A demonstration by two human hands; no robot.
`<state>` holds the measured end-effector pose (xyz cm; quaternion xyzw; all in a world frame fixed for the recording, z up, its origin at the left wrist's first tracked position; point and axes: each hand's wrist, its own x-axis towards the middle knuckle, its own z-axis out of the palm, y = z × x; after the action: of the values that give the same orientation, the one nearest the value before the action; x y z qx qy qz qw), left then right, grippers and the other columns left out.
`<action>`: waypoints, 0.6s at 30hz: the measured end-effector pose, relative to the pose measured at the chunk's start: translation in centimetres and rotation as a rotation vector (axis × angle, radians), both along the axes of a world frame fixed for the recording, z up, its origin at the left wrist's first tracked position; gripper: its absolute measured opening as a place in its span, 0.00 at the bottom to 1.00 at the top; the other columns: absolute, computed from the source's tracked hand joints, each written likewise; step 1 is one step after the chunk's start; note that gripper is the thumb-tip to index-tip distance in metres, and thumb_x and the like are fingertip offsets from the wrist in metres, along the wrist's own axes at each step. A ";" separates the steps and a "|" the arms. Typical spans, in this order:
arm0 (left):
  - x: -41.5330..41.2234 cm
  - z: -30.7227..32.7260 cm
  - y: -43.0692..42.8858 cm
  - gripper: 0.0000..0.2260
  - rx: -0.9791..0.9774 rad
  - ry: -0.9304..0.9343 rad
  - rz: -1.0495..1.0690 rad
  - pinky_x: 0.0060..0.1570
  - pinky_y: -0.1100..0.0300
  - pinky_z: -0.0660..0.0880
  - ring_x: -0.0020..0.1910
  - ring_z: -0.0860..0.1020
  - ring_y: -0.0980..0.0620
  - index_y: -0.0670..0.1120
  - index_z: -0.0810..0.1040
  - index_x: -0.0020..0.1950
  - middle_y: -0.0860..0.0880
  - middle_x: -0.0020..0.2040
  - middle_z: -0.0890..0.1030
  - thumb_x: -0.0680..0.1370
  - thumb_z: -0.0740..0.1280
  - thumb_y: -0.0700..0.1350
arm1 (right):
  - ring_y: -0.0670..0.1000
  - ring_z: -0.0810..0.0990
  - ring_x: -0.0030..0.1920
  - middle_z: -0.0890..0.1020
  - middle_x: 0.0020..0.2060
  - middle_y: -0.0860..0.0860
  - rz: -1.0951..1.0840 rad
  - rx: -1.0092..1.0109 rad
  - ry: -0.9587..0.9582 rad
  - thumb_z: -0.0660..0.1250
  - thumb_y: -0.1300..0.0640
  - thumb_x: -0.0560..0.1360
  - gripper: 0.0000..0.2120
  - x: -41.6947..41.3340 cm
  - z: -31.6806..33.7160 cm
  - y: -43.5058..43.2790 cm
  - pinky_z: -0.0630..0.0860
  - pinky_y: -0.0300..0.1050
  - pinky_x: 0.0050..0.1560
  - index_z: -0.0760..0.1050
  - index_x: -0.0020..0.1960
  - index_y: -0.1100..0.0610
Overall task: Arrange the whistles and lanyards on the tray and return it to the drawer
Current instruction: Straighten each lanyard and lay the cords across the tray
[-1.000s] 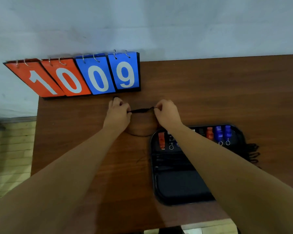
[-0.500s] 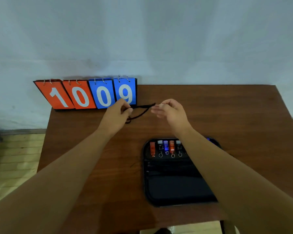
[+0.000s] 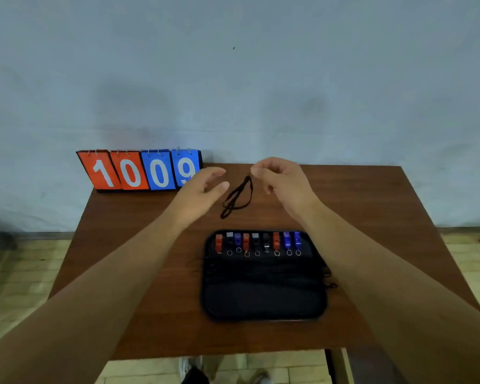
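A black tray (image 3: pixel 263 306) lies on the brown table (image 3: pixel 139 273). Along its far edge stand several whistles (image 3: pixel 258 242) in orange, black and blue, each with a small ring. Black lanyards (image 3: pixel 261 273) lie bunched across the tray's middle, some spilling over its right rim. My right hand (image 3: pixel 283 181) pinches the top of a folded black lanyard (image 3: pixel 237 199), which hangs in loops above the table beyond the tray. My left hand (image 3: pixel 203 189) is beside the lanyard on its left, fingers straight, holding nothing.
A flip scoreboard (image 3: pixel 139 170) reading 1009 stands at the table's far left corner against the pale wall. Tiled floor shows left, right and below the table's near edge. Feet appear under the near edge.
My left hand has let go of the lanyard and opened. The lanyard, held taut between both hands before, now dangles from my right hand alone. The view has pulled back and up.
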<state>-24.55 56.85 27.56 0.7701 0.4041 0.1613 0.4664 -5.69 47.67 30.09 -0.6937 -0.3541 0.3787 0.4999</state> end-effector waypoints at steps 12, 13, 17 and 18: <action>8.3 8.1 -5.8 0.08 0.088 -0.233 -0.053 0.46 0.66 0.69 0.41 0.76 0.61 0.53 0.85 0.50 0.58 0.43 0.80 0.81 0.66 0.52 | 0.46 0.84 0.47 0.86 0.47 0.50 -0.065 0.200 -0.047 0.68 0.55 0.78 0.09 4.2 7.4 -5.3 0.79 0.44 0.52 0.83 0.54 0.56; 8.6 8.3 -6.0 0.09 0.051 -0.278 -0.019 0.43 0.66 0.70 0.37 0.75 0.59 0.51 0.85 0.50 0.55 0.38 0.79 0.80 0.67 0.52 | 0.48 0.85 0.51 0.87 0.49 0.51 -0.058 0.195 0.071 0.66 0.54 0.79 0.11 4.5 6.9 -5.6 0.80 0.48 0.56 0.82 0.57 0.58; 9.9 9.0 -6.6 0.09 -0.081 -0.418 0.007 0.35 0.66 0.73 0.33 0.77 0.56 0.41 0.84 0.53 0.47 0.36 0.80 0.81 0.67 0.45 | 0.56 0.84 0.56 0.86 0.51 0.58 0.116 0.171 0.294 0.64 0.50 0.80 0.18 4.4 5.0 -7.0 0.74 0.57 0.66 0.80 0.60 0.64; 10.1 9.1 -6.7 0.08 -0.093 -0.429 0.003 0.35 0.64 0.73 0.34 0.78 0.55 0.41 0.84 0.53 0.46 0.38 0.81 0.81 0.68 0.44 | 0.57 0.85 0.53 0.85 0.47 0.59 0.136 0.183 0.315 0.65 0.50 0.79 0.20 4.3 4.7 -7.4 0.76 0.57 0.64 0.80 0.59 0.66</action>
<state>-14.46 50.19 36.70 0.6953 0.3036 0.3034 0.5765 -1.39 40.32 34.77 -0.5520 -0.3508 0.4816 0.5834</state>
